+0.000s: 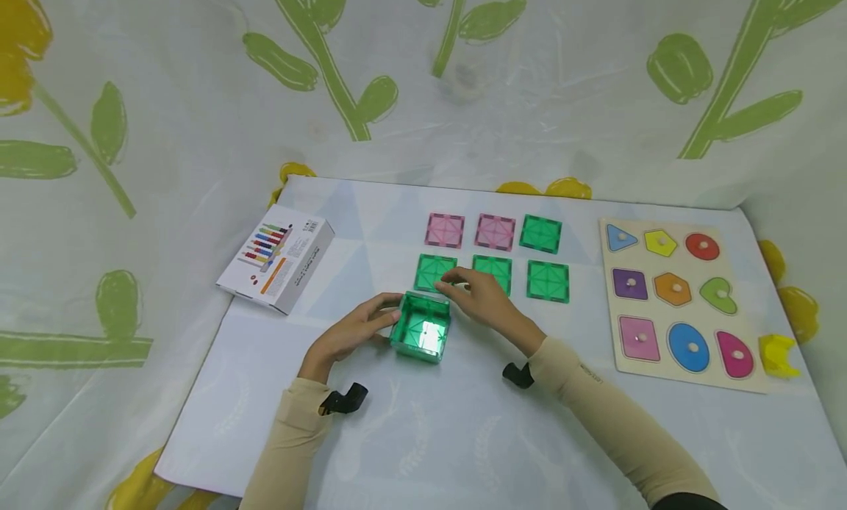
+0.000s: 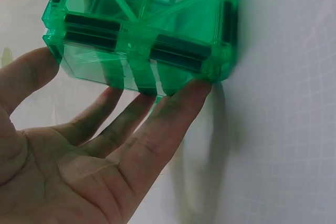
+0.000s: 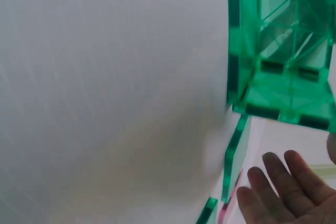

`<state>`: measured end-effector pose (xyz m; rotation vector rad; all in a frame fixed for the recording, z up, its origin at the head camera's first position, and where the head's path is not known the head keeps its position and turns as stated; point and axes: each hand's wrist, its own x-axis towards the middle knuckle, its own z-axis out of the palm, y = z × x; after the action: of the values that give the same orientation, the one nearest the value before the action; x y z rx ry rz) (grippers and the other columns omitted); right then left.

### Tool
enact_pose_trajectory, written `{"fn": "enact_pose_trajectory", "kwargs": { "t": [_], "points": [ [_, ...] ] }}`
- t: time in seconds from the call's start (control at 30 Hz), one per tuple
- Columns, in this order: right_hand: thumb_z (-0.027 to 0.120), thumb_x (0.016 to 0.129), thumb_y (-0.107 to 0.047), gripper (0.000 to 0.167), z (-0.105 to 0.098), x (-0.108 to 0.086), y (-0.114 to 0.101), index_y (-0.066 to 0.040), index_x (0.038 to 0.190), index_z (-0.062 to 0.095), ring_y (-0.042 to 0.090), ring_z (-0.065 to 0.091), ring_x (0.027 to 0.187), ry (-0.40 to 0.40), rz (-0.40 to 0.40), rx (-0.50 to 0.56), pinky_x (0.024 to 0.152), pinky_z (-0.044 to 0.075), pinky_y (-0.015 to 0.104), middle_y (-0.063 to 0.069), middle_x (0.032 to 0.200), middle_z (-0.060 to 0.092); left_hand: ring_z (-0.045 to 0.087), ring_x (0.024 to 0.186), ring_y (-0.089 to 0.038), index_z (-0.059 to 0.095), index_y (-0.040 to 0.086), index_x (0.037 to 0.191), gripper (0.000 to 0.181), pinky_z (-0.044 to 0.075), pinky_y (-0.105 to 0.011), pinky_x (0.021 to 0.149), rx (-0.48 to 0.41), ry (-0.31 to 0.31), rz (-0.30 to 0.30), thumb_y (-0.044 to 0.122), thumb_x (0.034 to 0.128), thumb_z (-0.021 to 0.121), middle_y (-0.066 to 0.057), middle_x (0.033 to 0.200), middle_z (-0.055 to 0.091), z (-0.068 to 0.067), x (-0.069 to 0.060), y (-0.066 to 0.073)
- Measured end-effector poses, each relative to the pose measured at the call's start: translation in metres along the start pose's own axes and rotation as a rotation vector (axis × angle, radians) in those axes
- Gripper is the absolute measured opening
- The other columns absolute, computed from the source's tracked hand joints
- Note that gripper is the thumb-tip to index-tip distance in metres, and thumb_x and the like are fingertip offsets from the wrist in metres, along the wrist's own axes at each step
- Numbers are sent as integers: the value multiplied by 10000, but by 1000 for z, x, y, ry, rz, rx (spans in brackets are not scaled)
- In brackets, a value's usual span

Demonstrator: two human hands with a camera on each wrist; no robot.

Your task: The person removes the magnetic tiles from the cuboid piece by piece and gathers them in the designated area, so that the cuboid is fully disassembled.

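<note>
A box of green translucent square tiles (image 1: 420,328) stands on the table, its open side up in the head view. My left hand (image 1: 354,328) holds its left side; in the left wrist view the thumb and fingers of this hand (image 2: 105,150) touch the green box (image 2: 142,40). Just past the box's upper right corner, my right hand (image 1: 479,297) hovers over the flat green tiles, partly covering two of them. Seen in the right wrist view, the right hand (image 3: 289,195) has its fingers extended below the box (image 3: 286,51) and holds nothing.
Two pink tiles (image 1: 445,231) and several green tiles (image 1: 548,281) lie in two rows behind the hands. A wooden shape puzzle (image 1: 675,356) lies at the right, beside a yellow piece (image 1: 778,356). A white box (image 1: 278,259) sits at the left.
</note>
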<state>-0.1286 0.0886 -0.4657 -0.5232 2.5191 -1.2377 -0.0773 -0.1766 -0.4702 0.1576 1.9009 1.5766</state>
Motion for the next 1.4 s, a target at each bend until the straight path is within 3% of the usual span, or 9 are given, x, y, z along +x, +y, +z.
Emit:
{"fn": "enact_pose_trajectory", "kwargs": {
  "t": [0.2, 0.3, 0.37, 0.53, 0.63, 0.87, 1.4],
  "points": [
    [616, 998, -394, 523, 8, -10, 2, -61, 1395, 544, 254, 605, 1297, -130, -32, 180, 1091, 514, 446, 86, 1366, 640, 374, 1440, -477, 302, 75, 1556, 581, 563, -511, 983, -1, 4, -13, 322, 1065, 491, -238, 1608, 306, 1, -1, 1],
    [670, 963, -392, 563, 15, -11, 3, -90, 1419, 536, 261, 557, 1356, -193, -31, 166, 1106, 500, 462, 81, 1432, 593, 377, 1442, -476, 294, 72, 1558, 592, 566, -501, 981, 2, -6, -23, 318, 1061, 501, -249, 1604, 315, 1, 0, 2],
    [697, 945, -385, 566, 19, -12, 2, -103, 1414, 552, 266, 583, 1313, -205, -38, 112, 1065, 531, 461, 92, 1429, 598, 374, 1447, -474, 289, 66, 1557, 595, 567, -495, 983, 5, -18, -25, 313, 1060, 502, -261, 1598, 325, 2, 0, 2],
    [705, 947, -313, 476, 26, -14, 2, -89, 1358, 615, 280, 646, 1207, -164, -104, 18, 992, 558, 466, 117, 1335, 670, 389, 1438, -476, 284, 53, 1556, 594, 568, -490, 982, 10, -40, -17, 304, 1061, 497, -272, 1592, 334, 4, -1, 2],
    [690, 959, -267, 414, 30, -14, 3, -81, 1326, 642, 289, 631, 1259, -136, -138, 10, 1053, 530, 483, 114, 1310, 689, 399, 1429, -477, 281, 51, 1557, 602, 574, -482, 971, 14, -43, -19, 310, 1060, 500, -274, 1592, 331, 5, -2, 1],
    [649, 983, -180, 322, 35, -15, 2, -69, 1284, 673, 266, 660, 1218, -114, -160, 42, 1026, 551, 452, 104, 1266, 714, 435, 1411, -460, 288, 76, 1560, 624, 582, -467, 953, 18, -38, -33, 331, 1045, 534, -276, 1589, 338, 6, -5, -1],
    [641, 988, -171, 309, 37, -15, 6, -76, 1279, 685, 241, 679, 1183, -112, -164, 69, 999, 568, 432, 93, 1245, 727, 463, 1383, -465, 268, 47, 1560, 627, 591, -457, 938, 14, -59, -12, 285, 1047, 537, -313, 1579, 327, 5, -5, -2]
  ]
}}
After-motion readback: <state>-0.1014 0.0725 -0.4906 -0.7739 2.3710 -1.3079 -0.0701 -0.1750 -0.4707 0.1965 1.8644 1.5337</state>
